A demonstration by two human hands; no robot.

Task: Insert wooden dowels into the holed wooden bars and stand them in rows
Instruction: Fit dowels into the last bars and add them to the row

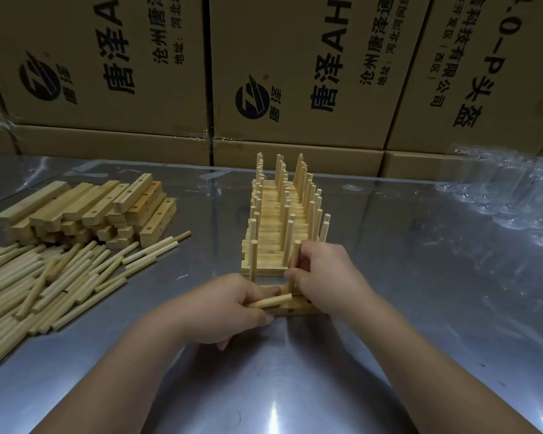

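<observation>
A holed wooden bar (298,308) lies flat on the metal table in front of me, partly hidden by both hands. My left hand (229,305) grips a spare dowel (271,300) lying across the bar and steadies the bar's left end. My right hand (323,277) pinches an upright dowel (295,261) standing in the bar near its middle. Behind it stands a row of finished bars with upright dowels (282,214), running away from me.
A stack of holed bars (91,211) sits at the left, with a loose pile of dowels (54,286) in front of it. Cardboard boxes (295,73) wall off the back. Crinkled clear plastic (514,198) lies at the right on the metal table (420,308).
</observation>
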